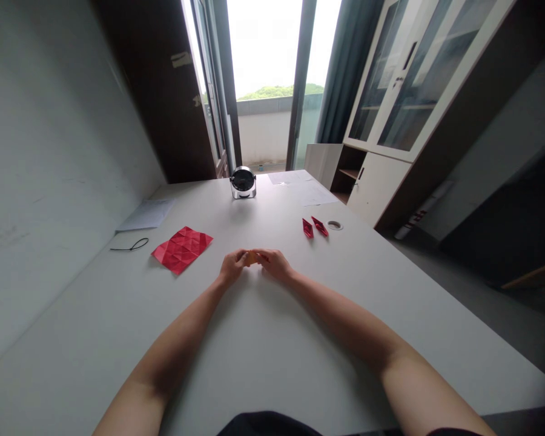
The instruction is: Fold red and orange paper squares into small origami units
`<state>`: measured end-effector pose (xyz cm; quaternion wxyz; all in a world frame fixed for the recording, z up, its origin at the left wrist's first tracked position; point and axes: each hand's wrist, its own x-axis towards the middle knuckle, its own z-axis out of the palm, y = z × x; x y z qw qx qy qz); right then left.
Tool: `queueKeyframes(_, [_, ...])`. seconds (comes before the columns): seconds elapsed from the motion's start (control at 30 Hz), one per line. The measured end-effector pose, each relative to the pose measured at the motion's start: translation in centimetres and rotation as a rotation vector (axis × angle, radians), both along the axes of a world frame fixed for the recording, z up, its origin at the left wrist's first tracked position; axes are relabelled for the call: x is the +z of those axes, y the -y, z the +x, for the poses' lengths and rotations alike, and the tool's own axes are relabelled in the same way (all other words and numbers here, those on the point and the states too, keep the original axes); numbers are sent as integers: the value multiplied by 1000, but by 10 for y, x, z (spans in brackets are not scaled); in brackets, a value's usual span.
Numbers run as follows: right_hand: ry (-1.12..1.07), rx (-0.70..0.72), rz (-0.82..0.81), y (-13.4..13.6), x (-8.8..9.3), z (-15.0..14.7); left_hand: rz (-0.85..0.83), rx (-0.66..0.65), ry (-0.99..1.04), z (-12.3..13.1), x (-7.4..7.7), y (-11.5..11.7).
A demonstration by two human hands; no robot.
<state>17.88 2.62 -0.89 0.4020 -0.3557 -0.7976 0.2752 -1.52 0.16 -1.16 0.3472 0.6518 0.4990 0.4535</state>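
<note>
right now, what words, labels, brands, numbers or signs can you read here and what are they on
No text can be read anywhere in this view.
Pale tube on the floor at right: red marks, too blurred to tell whether they are writing.
White paper sheet at the table's left edge: any print is too faint to read.
Red creased paper and the orange piece between the fingers: no lettering visible.

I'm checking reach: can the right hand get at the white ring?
Probably yes: the white ring lies right of two red folded pieces, its near side unobstructed, though the right hand must first leave the orange piece.
</note>
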Motion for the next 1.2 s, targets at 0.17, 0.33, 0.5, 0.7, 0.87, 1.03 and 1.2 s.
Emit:
queueKeyframes(0.17, [38,10,-24,0,3,0,14,26,-38,1,1,1])
queueKeyframes(0.33, [13,28,-69,2,6,0,40,15,-78,1,6,3])
queueKeyframes(0.5, [0,14,-113,4,10,0,47,29,-87,1,7,4])
queueKeyframes(0.7, [6,23,-87,2,7,0,41,18,-81,0,5,3])
queueKeyframes(0.87, [101,24,-14,0,4,1,37,25,-112,1,3,3])
queueKeyframes(1.03, [217,-5,51,-2,-1,1,65,62,-258,2,7,5])
queueKeyframes(1.2, [282,-37,98,-1,-1,0,144,119,-374,4,14,9])
